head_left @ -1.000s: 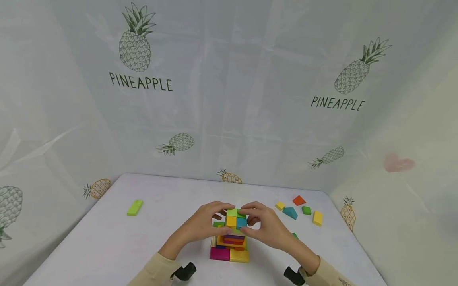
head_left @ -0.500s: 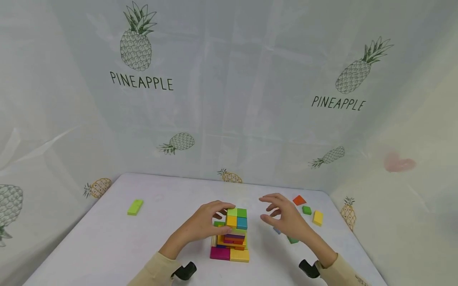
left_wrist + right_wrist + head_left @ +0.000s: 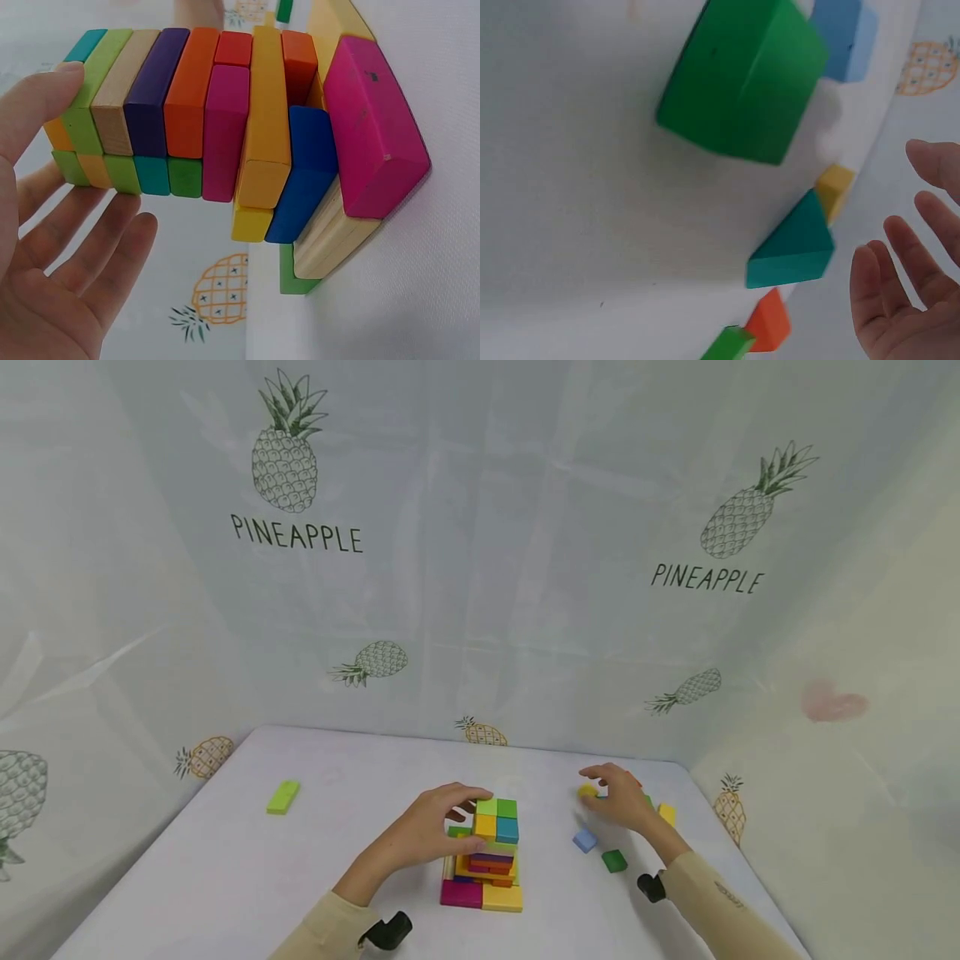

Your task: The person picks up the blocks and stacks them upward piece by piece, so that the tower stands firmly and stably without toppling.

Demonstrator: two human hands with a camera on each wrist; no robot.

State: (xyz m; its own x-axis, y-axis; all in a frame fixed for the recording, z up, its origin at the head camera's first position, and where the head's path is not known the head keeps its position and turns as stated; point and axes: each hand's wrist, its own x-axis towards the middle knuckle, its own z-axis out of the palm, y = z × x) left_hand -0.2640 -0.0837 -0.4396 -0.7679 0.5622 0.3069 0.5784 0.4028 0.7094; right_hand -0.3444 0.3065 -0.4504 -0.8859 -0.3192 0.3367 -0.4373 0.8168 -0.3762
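Observation:
A tower of coloured wooden blocks (image 3: 486, 893) stands on the white table. My left hand (image 3: 431, 828) holds its upper part, the thumb on the near side and the fingers round the far side. In the left wrist view, the thumb presses against a light green block (image 3: 97, 82). My right hand (image 3: 621, 797) hovers, fingers spread, close to a small yellow block (image 3: 587, 791). In the right wrist view nothing shows between its fingers. A teal triangular block (image 3: 791, 247) lies near that hand, partly hidden by it in the head view.
Nearer the front right lie a pale blue block (image 3: 585, 841) and a dark green block (image 3: 615, 861). A larger yellow block (image 3: 667, 813) is behind the right wrist. A red-orange block (image 3: 769, 321) is beside a green one. Far left lies a light green block (image 3: 283, 797).
My right hand has let go of the tower's top and moved right and away, over the loose blocks. The left hand has stayed at the tower.

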